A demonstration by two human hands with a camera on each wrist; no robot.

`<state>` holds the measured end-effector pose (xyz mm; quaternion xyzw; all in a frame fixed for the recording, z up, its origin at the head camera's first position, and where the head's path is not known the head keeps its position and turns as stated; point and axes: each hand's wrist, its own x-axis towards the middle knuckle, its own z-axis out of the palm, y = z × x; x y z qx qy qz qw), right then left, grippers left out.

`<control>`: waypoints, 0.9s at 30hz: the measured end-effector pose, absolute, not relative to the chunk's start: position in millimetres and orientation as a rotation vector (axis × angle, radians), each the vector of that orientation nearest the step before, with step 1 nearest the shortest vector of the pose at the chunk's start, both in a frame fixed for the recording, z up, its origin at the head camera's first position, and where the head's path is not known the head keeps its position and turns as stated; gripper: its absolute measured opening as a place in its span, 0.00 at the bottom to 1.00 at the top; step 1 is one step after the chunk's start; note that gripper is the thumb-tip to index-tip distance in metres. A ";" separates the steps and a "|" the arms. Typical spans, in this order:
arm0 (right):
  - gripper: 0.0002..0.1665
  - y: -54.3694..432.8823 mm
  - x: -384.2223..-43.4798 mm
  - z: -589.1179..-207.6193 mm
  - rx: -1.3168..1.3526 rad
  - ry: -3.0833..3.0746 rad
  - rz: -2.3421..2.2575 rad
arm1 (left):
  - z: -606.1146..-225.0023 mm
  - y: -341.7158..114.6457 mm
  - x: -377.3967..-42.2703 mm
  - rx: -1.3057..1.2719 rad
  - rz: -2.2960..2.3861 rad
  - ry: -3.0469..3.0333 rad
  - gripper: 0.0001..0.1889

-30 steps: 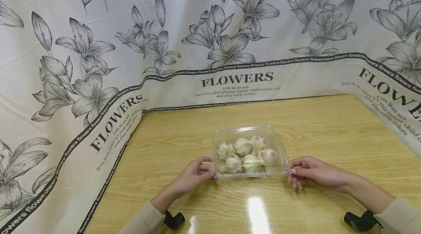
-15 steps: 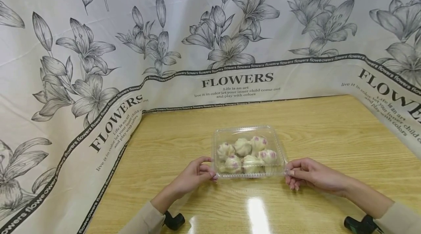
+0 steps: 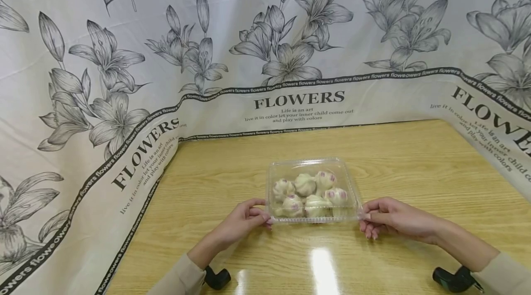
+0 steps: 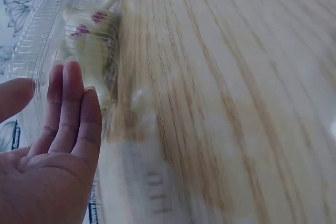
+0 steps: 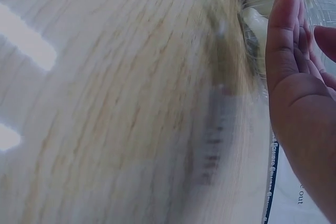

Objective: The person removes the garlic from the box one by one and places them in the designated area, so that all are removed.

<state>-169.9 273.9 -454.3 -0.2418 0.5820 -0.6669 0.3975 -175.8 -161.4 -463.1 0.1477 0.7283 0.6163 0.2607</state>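
Observation:
A clear plastic clamshell container (image 3: pixel 315 219) lies on the wooden table with its lid down. Inside are several pale, pleated, bun-like pieces (image 3: pixel 306 185), some with purple marks. At the near left corner my left hand (image 3: pixel 240 222) pinches the rim between thumb and fingers. My right hand (image 3: pixel 400 219) pinches the near right corner the same way. In the left wrist view the fingers of that hand (image 4: pixel 58 145) lie along the container wall (image 4: pixel 31 51), thumb on the other side. The right wrist view shows the other hand (image 5: pixel 296 72) beside the ridged plastic.
The wood-grain table (image 3: pixel 215 170) reaches back to a white curtain (image 3: pixel 232 115) printed with flowers and text, which also hangs on both sides. Black wrist-worn fittings (image 3: pixel 217 279) show under the sleeves. Bright glare (image 3: pixel 323 267) marks the table in front.
The container and both hands look almost still. The whole scene shifts very slightly, and both hands keep hold of the container's near corners.

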 end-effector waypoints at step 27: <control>0.21 274.0 -172.0 -451.5 -0.625 1.505 -1.653 | -474.0 -173.4 -175.3 0.465 1.703 1.768 0.20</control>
